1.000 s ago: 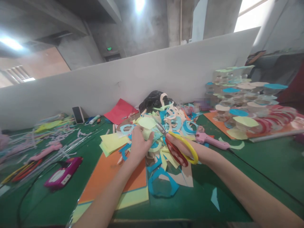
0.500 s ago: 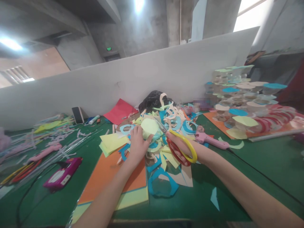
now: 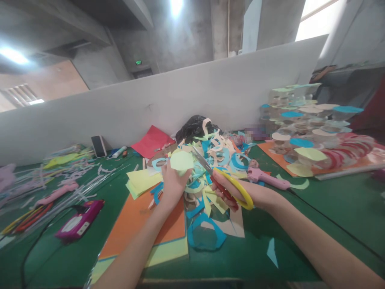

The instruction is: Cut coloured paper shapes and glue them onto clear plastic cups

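Observation:
My left hand (image 3: 175, 180) is closed around a piece with a rounded pale green paper (image 3: 182, 161) on its top; what lies under the paper is mostly hidden. Just to the right, my right hand (image 3: 225, 188) grips scissors (image 3: 221, 181) with one yellow and one red handle. Their blades point up and left, a little apart from the green paper's edge. Beneath both hands spreads a heap of cut paper scraps (image 3: 207, 236) in blue, cream and pale yellow-green.
Orange sheets (image 3: 135, 224) lie at front left, with yellow paper (image 3: 143, 181) above them. A pink glue gun (image 3: 269, 178) rests at right, its cord trailing. Paper-topped clear cups (image 3: 300, 126) are stacked at far right. A purple box (image 3: 80, 220) and phone (image 3: 98, 146) stand left.
My left hand has turned and shifted slightly left with the green paper. The scissors have drawn away from the paper's edge, their handles now closer together.

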Motion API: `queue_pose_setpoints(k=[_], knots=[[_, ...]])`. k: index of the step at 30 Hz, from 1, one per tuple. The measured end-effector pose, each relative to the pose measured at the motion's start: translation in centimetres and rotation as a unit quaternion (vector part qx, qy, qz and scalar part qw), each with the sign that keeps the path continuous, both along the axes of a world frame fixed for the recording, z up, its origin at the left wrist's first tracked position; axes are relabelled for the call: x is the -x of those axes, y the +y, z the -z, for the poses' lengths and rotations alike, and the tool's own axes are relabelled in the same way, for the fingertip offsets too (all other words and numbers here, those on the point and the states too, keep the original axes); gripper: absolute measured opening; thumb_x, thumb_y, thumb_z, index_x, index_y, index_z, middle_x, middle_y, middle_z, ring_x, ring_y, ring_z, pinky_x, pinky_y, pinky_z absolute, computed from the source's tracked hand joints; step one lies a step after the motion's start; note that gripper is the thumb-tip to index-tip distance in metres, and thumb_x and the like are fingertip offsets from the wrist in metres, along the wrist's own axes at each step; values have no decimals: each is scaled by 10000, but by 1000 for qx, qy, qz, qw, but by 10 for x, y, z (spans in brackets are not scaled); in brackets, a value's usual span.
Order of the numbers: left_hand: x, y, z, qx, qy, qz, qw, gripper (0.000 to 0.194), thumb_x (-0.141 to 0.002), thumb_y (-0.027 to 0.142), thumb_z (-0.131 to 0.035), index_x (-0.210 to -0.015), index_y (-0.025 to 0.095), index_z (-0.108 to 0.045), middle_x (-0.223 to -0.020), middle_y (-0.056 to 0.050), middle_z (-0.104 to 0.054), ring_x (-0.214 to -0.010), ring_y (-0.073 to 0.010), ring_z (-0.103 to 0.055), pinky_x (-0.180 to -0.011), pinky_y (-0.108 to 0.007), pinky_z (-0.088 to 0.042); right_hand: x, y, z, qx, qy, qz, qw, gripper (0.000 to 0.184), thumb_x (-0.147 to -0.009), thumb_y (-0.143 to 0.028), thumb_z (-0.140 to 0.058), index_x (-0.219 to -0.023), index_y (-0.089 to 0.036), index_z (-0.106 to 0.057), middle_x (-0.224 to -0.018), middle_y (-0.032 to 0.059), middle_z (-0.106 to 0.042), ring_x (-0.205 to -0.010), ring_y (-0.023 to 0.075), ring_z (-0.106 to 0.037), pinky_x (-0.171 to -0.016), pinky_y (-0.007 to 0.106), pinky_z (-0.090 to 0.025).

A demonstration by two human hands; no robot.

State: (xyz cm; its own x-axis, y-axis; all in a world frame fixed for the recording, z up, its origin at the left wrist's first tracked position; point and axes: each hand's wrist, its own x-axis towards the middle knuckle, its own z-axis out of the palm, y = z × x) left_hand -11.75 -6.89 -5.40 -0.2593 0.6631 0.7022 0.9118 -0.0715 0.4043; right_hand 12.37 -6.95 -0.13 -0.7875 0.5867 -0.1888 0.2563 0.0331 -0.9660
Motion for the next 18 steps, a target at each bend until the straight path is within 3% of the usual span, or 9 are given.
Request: queue_pose_setpoints(k=[11,18], knots=[[2,-7,-2,30,119,-33,992,331,-829,411,-625,-1059,179,-570,-1012,-112,-521,-1002,-321,-466,-900,-493,-373,-1,3,9,-14,9,-41,999,611,-896,-763,-255,-781,-197,-455,-530,-63,-435,-403,92,-439,-455,235,-413],[1,-6,-2,37,144,-35,988,289,-817,367,-632,-1032,180,-586,-970,-113,-546,-992,-329,-474,-876,-476,-383,-1,4,9,-37,-7,-47,998,628,-875,-791,-253,-749,-200,-426,-534,-56,-437,-403,76,-424,-452,211,-407]])
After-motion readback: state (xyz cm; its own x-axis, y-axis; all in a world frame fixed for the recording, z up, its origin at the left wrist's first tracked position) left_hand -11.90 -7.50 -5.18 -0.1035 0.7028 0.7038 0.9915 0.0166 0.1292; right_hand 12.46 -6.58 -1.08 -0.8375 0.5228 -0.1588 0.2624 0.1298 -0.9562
